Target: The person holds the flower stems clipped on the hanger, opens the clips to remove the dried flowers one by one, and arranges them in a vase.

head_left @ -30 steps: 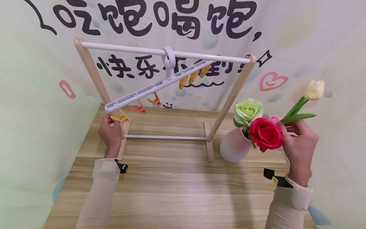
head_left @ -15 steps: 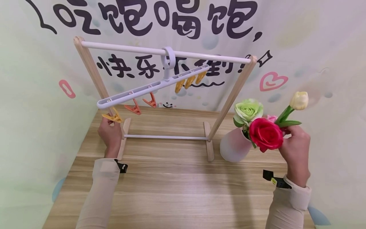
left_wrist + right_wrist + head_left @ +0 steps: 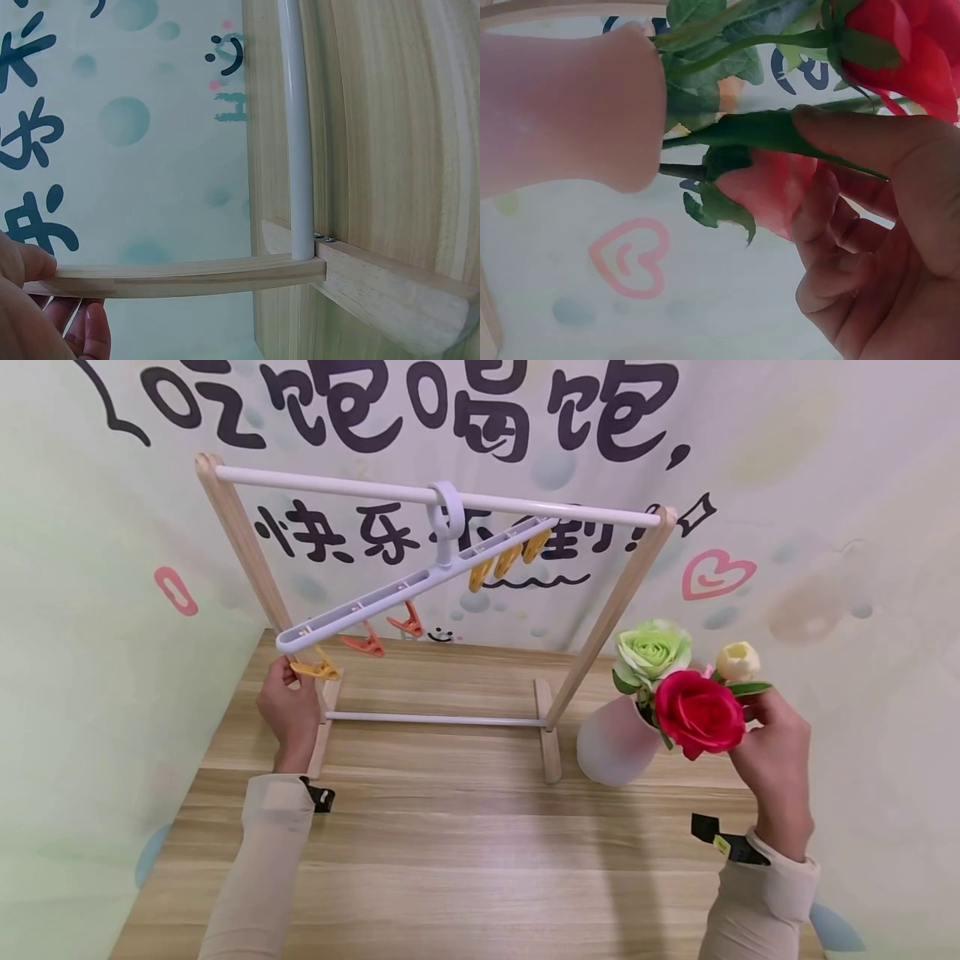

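My right hand (image 3: 776,743) pinches a white artificial tulip (image 3: 738,662) by its green stem and leaves. In the right wrist view, the tulip's green part (image 3: 757,131) lies between thumb and fingers, its lower end at the vase mouth; how deep it sits is hidden. The pink-and-white vase (image 3: 609,747) also holds a red rose (image 3: 699,714), a green rose (image 3: 652,650) and a pink rose (image 3: 769,184), close by my fingers. My left hand (image 3: 288,708) grips the left wooden post (image 3: 180,280) of a small drying rack, thumb on one side and fingers on the other.
From the rack's white top bar (image 3: 322,485) hangs a lilac hanger (image 3: 390,600), turned at an angle, with yellow and orange clips. A white lower bar (image 3: 438,719) joins the feet. Behind the wooden table (image 3: 465,860) hangs a printed cloth (image 3: 810,468).
My right hand has moved the tulip down and left, so its bloom now sits just above the red rose. The hanger swung left and back. My left hand stayed on the post.
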{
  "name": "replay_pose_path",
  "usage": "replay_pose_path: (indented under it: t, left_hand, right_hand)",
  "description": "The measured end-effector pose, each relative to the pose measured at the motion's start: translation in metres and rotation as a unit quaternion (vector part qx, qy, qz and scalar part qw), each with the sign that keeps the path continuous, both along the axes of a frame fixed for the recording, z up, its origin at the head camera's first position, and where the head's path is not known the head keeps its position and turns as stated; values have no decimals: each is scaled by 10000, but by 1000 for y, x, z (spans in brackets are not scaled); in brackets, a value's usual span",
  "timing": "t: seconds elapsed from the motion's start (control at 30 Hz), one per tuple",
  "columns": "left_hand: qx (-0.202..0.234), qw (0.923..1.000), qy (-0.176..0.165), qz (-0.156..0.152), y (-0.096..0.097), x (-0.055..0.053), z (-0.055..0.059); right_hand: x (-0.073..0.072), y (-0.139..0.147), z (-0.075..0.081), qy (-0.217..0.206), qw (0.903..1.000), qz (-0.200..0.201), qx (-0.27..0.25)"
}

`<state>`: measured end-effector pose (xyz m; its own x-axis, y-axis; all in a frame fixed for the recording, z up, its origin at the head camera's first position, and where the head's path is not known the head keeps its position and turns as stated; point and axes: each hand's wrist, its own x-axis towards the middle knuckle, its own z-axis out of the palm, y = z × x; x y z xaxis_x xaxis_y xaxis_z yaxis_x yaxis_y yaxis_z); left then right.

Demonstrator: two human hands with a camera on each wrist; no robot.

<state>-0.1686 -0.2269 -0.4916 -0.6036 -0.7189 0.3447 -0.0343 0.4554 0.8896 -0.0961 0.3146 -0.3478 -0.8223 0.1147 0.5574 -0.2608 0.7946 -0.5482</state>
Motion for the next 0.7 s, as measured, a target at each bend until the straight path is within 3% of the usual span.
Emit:
replay_pose_path:
  t: [0.3,0.47,0.7]
  left_hand:
    - [-194,9998,108,-6,0,2,2]
    - [-215,9997,91,-15,1,2,2]
    - [-160,9998,131,-32,1,1,2]
  right_hand:
    - [0,3,-4,377,9979,338,-401]
    - [-4,5,-13,724,9962,424,-246]
    - [-4,4,-19,838,9961,264,-34]
